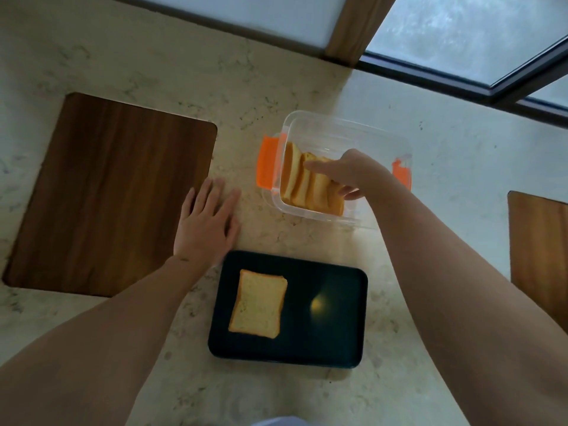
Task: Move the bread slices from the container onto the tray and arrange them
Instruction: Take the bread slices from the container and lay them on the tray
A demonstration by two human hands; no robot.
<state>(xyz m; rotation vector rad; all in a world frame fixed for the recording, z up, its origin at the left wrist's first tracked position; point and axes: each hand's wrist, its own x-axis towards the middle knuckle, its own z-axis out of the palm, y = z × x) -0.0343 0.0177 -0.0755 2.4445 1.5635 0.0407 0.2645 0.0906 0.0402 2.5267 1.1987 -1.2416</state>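
A clear plastic container with orange clips stands on the pale counter and holds several bread slices leaning on edge. My right hand reaches into it, with the fingers and thumb closing around the nearest slices. Below it, a dark rectangular tray carries one bread slice lying flat in its left half. My left hand rests flat on the counter to the left of the container, fingers spread, holding nothing.
A dark wooden board lies on the counter at the left. Another wooden board shows at the right edge. A window with a wooden frame post runs along the back.
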